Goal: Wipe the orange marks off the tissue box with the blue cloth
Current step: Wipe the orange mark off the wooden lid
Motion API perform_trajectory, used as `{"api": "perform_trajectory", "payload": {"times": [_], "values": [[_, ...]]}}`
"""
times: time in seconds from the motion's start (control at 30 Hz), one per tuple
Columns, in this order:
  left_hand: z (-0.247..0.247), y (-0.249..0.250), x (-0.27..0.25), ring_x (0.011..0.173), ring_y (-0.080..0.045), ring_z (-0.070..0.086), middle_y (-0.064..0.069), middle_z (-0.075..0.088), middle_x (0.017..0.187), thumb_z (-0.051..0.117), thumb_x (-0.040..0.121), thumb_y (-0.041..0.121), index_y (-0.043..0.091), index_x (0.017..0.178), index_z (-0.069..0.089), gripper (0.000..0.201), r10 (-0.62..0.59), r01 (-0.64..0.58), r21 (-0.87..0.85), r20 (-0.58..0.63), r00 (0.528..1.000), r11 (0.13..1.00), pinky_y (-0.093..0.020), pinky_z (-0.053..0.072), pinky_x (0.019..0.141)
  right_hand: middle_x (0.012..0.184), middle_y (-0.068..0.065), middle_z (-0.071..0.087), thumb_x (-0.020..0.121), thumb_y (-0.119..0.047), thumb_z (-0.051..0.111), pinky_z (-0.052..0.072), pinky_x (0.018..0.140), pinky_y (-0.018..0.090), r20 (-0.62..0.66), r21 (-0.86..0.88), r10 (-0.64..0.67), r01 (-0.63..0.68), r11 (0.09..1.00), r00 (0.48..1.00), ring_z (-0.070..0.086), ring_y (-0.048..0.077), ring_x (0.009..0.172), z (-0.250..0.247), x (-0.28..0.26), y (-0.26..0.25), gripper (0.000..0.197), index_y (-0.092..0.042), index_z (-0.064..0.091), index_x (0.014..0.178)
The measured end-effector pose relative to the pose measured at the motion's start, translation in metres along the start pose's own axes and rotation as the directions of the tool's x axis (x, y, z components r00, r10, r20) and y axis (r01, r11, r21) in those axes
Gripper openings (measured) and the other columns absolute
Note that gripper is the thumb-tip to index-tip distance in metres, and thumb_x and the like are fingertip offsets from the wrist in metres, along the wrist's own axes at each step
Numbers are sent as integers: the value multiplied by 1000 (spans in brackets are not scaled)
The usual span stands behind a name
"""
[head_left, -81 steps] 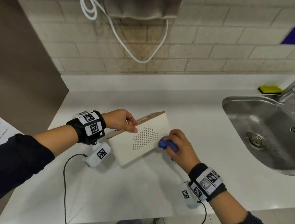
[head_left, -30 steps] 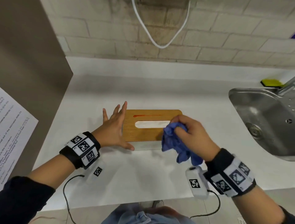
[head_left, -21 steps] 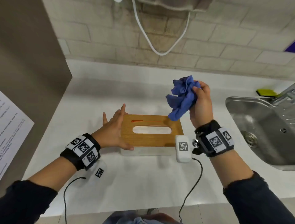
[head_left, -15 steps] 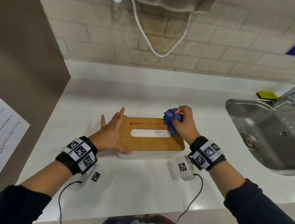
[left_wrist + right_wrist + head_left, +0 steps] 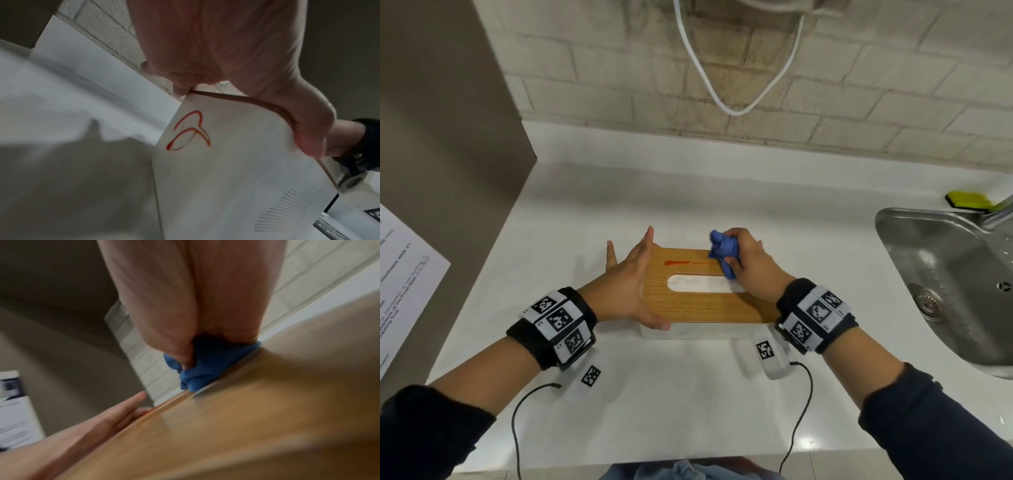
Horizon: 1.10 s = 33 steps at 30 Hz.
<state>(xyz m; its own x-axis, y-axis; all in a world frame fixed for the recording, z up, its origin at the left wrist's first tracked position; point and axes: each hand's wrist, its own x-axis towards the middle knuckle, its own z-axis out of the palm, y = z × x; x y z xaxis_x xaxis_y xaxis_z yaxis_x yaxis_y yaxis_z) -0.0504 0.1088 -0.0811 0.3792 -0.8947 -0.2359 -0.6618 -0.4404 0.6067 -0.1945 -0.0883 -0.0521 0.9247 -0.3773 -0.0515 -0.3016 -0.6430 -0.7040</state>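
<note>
Your head view looks down over tabletop (image 5: 688,404); wrist views sit close, low; all share tissue box (image 5: 705,308).

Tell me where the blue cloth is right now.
In the head view the blue cloth is bunched in the right hand, pressed on the tissue box lid's far right corner, at the orange streak's right end.

Box (image 5: 709,308) mid-counter (image 5: 688,394) — sink (image 5: 945,274) to R

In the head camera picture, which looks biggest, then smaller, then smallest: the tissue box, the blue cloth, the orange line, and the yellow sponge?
1. tissue box, clearly biggest.
2. blue cloth, partly hidden in the right hand, so it may really be bigger.
3. yellow sponge, about like the cloth, but it's farther away, so unsure.
4. orange line, long but very thin.
</note>
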Motion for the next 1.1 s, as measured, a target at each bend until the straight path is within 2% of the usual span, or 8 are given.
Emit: {"api": "perform_trajectory", "payload": {"times": [0.1,0.2,0.37,0.43,0.53,0.93,1.03,1.1], "values": [[2,-3,0,144,-15,11,-5,19,154,75,39,70,22,136,-37,156,-26,26,-30,0,1000,999,-53,-27,108,92,11,62,95,-10,38,37,106,33,89,109,-73,63,992,993,54,2,93,20,14,-27,28,-3,32,121],[3,-3,-2,145,-12,6,-3,12,158,76,37,69,20,136,-38,158,-42,42,-67,4,999,997,-54,-28,108,102,11,53,97,-1,35,40,70,-1,170,176,-27,-4,984,985,51,2,87,28,32,-48,31,6,24,125],[3,-2,-3,145,-7,1,2,5,160,74,38,69,21,134,-41,157,-38,39,-94,6,999,995,-55,-30,106,127,19,51,90,2,47,39,80,0,374,63,-76,56,996,924,48,18,105,25,44,-58,36,-2,44,126],[2,-2,-3,145,-8,0,2,4,160,78,40,66,21,133,-42,158,-41,42,-108,5,999,993,-54,-30,105,134,16,47,88,0,48,39,101,21,426,-15,-22,32,999,905,48,25,114,26,45,-53,41,-12,50,127],[3,-3,-4,146,-10,-1,0,3,160,83,45,59,22,132,-43,157,-33,34,-107,7,999,994,-54,-29,106,124,23,55,89,-19,54,38,100,45,509,16,81,-103,995,857,50,39,115,26,42,-56,32,-11,54,120],[2,-3,-4,145,-15,9,2,18,155,78,39,68,26,134,-40,157,-55,55,-67,-6,998,996,-54,-27,108,120,0,63,83,-30,58,41,100,36,471,-244,175,-63,968,864,57,24,110,-43,11,-13,30,-29,59,113],[2,-3,-4,146,-15,5,0,15,157,79,39,67,29,132,-41,157,-62,62,-52,1,998,997,-54,-27,108,101,6,63,86,-14,57,37,72,14,416,-608,263,51,792,870,56,24,95,-81,-3,7,19,-12,63,104],[1,0,-5,145,-15,8,0,18,155,78,38,68,29,132,-42,157,-64,64,-40,-5,998,997,-54,-28,108,92,1,67,86,-13,58,39,65,18,343,-789,381,44,612,858,57,17,81,-106,-15,13,12,-13,63,97]]}}
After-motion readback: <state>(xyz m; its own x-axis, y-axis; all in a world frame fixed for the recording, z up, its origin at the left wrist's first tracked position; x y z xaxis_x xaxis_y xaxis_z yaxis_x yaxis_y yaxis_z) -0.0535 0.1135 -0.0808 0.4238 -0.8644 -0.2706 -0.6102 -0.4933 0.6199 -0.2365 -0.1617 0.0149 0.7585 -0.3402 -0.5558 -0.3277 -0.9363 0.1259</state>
